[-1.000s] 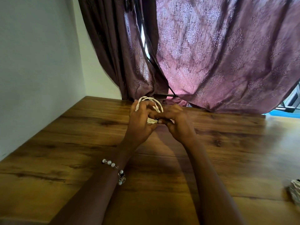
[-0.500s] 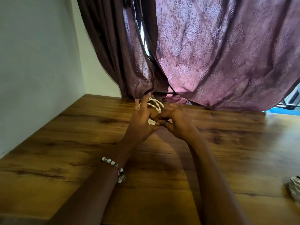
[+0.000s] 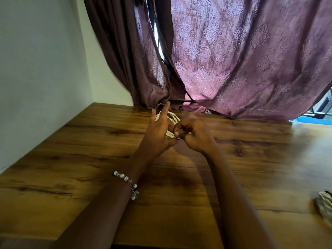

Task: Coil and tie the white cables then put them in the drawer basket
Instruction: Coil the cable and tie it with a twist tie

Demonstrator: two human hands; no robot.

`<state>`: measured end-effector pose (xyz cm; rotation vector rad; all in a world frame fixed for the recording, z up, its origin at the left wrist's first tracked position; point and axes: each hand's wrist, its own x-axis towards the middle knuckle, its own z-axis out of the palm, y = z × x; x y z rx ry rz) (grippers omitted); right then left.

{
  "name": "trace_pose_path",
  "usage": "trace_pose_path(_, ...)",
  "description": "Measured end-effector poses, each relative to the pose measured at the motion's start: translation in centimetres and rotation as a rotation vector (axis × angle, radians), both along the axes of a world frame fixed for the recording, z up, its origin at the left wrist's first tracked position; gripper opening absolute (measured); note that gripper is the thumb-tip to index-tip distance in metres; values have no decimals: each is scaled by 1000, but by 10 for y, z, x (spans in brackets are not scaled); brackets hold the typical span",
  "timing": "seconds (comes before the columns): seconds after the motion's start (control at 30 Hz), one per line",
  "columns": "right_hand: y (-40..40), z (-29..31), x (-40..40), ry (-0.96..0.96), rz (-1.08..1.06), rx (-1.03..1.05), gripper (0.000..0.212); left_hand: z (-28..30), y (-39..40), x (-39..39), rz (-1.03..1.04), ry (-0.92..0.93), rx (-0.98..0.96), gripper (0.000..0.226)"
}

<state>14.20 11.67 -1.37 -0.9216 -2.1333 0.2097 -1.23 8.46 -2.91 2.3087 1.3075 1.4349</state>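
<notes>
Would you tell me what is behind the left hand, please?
A white cable coil shows past the left hand; the hand covers its lower loops. The right hand pinches a dark tie beside it.

White twisted cable coil (image 3: 172,118), held upright above the tabletop's (image 3: 89,159) far edge; second white cable bundle (image 3: 324,205) lying at the right edge.

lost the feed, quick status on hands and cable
Left hand holds white cable coil, two fingers raised. Right hand pinches a dark tie. Nothing in the way.
</notes>
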Motion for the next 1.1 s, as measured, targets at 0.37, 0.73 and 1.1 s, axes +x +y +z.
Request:
trace_pose_path(0.37, -14, 6, -3, 597, 70, -568, 37, 15, -7, -10, -44, -85, -20, 32)
trace_pose_path(0.73, -13, 4, -16, 676, -81, -629, 36, 15, -9, -13, -295, -281, -180, 17)
trace_pose_path(1.1, -13, 2, -19, 734, -236, -566, 29, 10, -10, -1, -193, -358, -106, 13)
